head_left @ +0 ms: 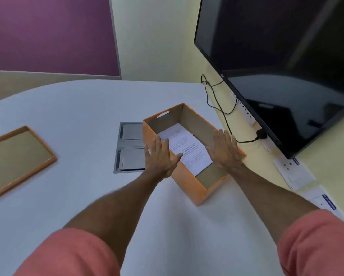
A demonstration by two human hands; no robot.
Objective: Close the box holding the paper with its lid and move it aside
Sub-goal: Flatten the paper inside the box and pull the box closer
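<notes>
An open orange cardboard box point(193, 188) stands on the white table, right of centre. A printed white sheet of paper point(187, 148) lies flat inside it. The box's orange lid point(17, 158) lies upside down at the table's left edge, far from the box. My left hand point(161, 156) is spread flat over the box's left wall, fingers apart. My right hand point(224, 148) is spread flat over the right wall. Neither hand holds anything.
A grey metal cable hatch point(129, 148) is set into the table just left of the box. A large dark monitor point(286, 66) hangs at the right, with a black cable point(222, 110) and a socket strip point(250, 118) below it. A purple panel stands behind.
</notes>
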